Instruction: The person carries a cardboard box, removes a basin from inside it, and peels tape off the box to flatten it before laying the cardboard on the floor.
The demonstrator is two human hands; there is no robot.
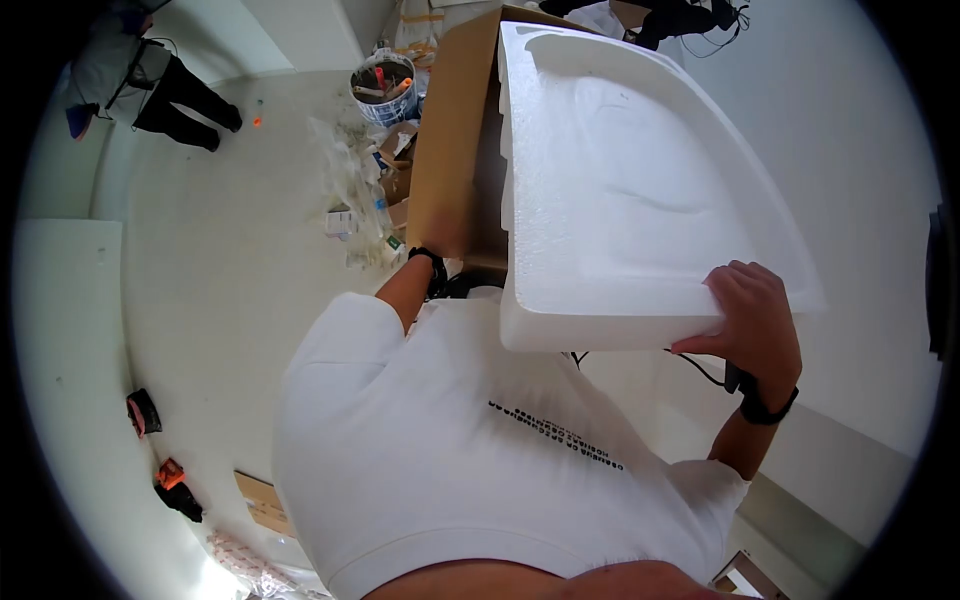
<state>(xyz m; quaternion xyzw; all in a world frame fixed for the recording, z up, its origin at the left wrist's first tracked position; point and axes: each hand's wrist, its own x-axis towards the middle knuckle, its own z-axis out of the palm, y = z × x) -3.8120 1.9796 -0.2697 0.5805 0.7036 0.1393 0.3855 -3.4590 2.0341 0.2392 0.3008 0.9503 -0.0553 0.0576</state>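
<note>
A large white polystyrene foam tray [640, 190] with a raised rim stands tilted in front of my chest. My right hand [750, 315] grips its near right corner, fingers over the rim and thumb beneath the outer side. Left of the tray is a tall open cardboard box [455, 120]; the tray covers part of its opening. My left hand [447, 235] is at the box's near end, against the cardboard. It is smeared by motion, so its fingers cannot be made out. Both wrists wear black bands.
A bucket [384, 88] with orange-handled tools stands beyond the box. Plastic film and scraps [370, 190] lie on the floor beside it. A person in dark trousers [180, 105] is at the far left. Flat cardboard [263, 503] lies behind me on the left.
</note>
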